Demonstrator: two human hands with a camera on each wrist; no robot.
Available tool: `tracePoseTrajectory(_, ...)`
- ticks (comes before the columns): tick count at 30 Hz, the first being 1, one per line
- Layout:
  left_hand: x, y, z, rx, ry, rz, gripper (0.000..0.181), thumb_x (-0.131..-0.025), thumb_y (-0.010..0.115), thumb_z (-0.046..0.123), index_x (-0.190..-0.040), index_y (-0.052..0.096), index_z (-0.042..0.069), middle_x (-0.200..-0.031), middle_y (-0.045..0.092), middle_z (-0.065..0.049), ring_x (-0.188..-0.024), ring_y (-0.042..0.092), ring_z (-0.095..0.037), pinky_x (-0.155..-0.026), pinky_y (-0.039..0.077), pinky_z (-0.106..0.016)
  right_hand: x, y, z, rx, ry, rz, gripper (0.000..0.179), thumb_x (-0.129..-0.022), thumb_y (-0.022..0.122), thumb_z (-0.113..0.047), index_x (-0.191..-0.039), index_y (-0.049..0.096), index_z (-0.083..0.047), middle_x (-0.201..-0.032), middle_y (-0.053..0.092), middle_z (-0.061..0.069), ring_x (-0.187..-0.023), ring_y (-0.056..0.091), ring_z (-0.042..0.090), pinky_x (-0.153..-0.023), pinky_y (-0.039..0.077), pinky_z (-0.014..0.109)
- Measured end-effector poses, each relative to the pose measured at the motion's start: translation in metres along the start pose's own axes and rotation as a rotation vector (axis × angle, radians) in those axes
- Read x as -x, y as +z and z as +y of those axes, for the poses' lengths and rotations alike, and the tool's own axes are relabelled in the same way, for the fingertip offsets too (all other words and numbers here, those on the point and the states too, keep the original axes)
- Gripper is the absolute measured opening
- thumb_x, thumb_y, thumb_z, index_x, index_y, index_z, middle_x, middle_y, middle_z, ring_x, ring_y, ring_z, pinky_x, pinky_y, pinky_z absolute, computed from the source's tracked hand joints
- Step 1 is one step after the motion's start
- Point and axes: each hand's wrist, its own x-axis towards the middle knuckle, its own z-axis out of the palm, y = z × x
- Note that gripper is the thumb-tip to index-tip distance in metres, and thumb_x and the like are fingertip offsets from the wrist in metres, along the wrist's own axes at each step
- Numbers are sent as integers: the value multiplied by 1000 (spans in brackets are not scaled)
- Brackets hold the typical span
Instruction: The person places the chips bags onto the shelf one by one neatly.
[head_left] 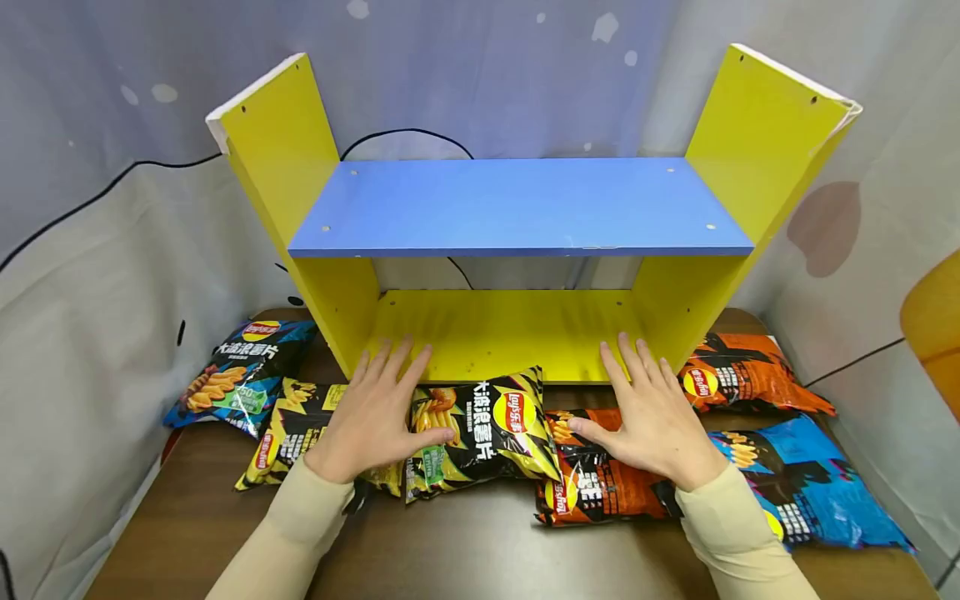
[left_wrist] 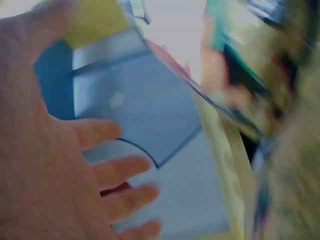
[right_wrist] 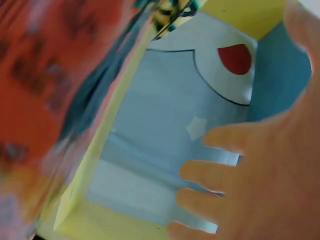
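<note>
Both hands are spread with fingers straight, palms down, and hold nothing. My left hand [head_left: 378, 414] hovers over a yellow chip bag [head_left: 296, 429] and beside a black-and-yellow chip bag [head_left: 483, 433], its fingertips reaching toward the shelf's lower board [head_left: 510, 333]. The right hand [head_left: 651, 417] is above an orange chip bag [head_left: 611, 483], fingertips likewise overlapping the front of that board. Close by the right wrist lies a blue chip bag [head_left: 817, 483]. In the left wrist view the fingers [left_wrist: 125, 172] stand apart; so do the fingers [right_wrist: 210, 177] in the right wrist view.
The yellow shelf unit with a blue middle board [head_left: 517, 208] stands at the back of the brown table [head_left: 450, 558]. Another blue chip bag [head_left: 243, 375] lies left of it, another orange bag [head_left: 750, 371] right. Curtains [head_left: 510, 75] and a black cable [head_left: 97, 196] are behind.
</note>
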Motion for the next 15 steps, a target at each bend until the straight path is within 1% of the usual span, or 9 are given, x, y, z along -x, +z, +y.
tracePoseTrajectory(2, -6, -2, 2, 90, 41, -26, 104, -85, 64, 78, -163, 34, 17, -163, 42, -16, -147, 43, -43, -119, 34, -62, 0, -6, 1, -29, -11, 52, 105, -91, 53, -79, -165, 25, -10, -170, 22, 23, -155, 23, 48, -121, 21, 68)
tracePoseTrajectory(3, -10, -3, 3, 143, 60, -53, 98, -86, 68, 71, -161, 38, 16, -159, 47, -14, -144, 48, -40, -117, 38, -60, -1, -9, 2, -49, -16, 96, 101, -92, 56, -75, -164, 29, -10, -168, 28, 23, -153, 28, 48, -120, 25, 68)
tracePoseTrajectory(5, -20, -5, 4, 240, 92, -125, 89, -87, 74, 60, -158, 45, 14, -153, 54, -11, -138, 54, -34, -115, 43, -55, -1, -16, 5, -89, -26, 220, 89, -94, 63, -64, -158, 40, -7, -159, 43, 23, -145, 41, 46, -115, 34, 66)
tracePoseTrajectory(7, -31, -5, 5, 295, 116, -214, 85, -88, 77, 54, -156, 47, 13, -152, 56, -8, -137, 55, -30, -115, 44, -52, -1, -25, 10, -131, -25, 370, 76, -93, 72, -51, -149, 52, -4, -145, 56, 23, -132, 52, 45, -107, 41, 64)
tracePoseTrajectory(9, -42, -4, 5, 336, 139, -307, 84, -88, 79, 50, -155, 48, 10, -151, 57, -8, -137, 56, -29, -115, 44, -49, 0, -33, 16, -167, -18, 519, 62, -90, 77, -39, -138, 61, -1, -131, 64, 22, -116, 59, 44, -95, 47, 61)
tracePoseTrajectory(11, -53, -2, 5, 362, 161, -390, 85, -87, 80, 48, -154, 47, 7, -152, 55, -10, -139, 54, -30, -117, 42, -49, 0, -40, 22, -201, 3, 645, 51, -89, 78, -30, -128, 67, 2, -119, 67, 22, -105, 61, 43, -88, 48, 59)
tracePoseTrajectory(13, -62, 0, 6, 379, 173, -464, 88, -85, 82, 47, -154, 46, 6, -154, 54, -11, -141, 53, -30, -117, 41, -48, -1, -45, 28, -234, 39, 752, 40, -89, 77, -24, -118, 70, 3, -110, 69, 23, -96, 63, 42, -81, 47, 56)
tracePoseTrajectory(15, -71, 2, 7, 396, 175, -527, 91, -83, 85, 46, -155, 45, 6, -156, 52, -11, -142, 51, -30, -118, 41, -48, -3, -49, 34, -273, 97, 842, 32, -91, 76, -21, -109, 71, 4, -103, 70, 23, -90, 64, 40, -80, 46, 50)
